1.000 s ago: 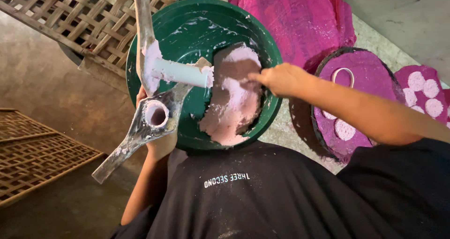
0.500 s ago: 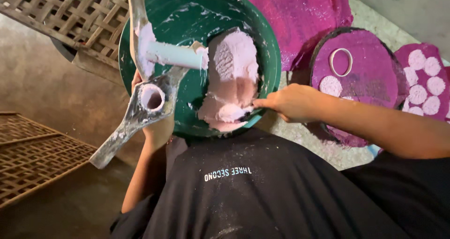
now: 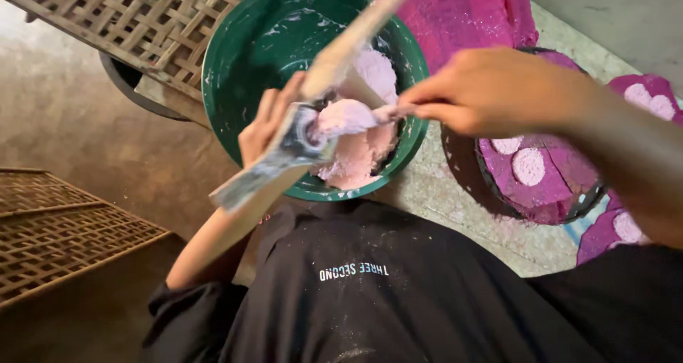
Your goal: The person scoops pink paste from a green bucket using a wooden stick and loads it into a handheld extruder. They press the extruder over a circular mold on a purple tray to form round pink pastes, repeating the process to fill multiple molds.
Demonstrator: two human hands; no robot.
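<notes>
Looking down past the black shirt (image 3: 370, 292) at six o'clock, the view caught the left hand (image 3: 267, 124) wrapped around a metal press tool (image 3: 299, 146), whose long handle ran up toward one o'clock and whose ringed head was caked in pale pink dough (image 3: 341, 117). The right hand (image 3: 491, 92), coming in from three o'clock, had its fingers pinched together on a strip of that dough, right at the tool's mouth. The step in hand looked like loading the press, stuffing dough into its ring; the next move would call for a firm push of the fingertips while the left hand kept the tool steady over the bowl. The green bowl (image 3: 242, 71) sat just behind at twelve o'clock, the rest of the pink dough heaped against its right wall. At three o'clock a round tray under magenta cloth (image 3: 541, 192) carried small pale discs (image 3: 528, 165). Farther out lay woven lattice mats (image 3: 107, 14) at eleven and nine o'clock, on a rough, flour-dusted concrete floor (image 3: 92, 121).
</notes>
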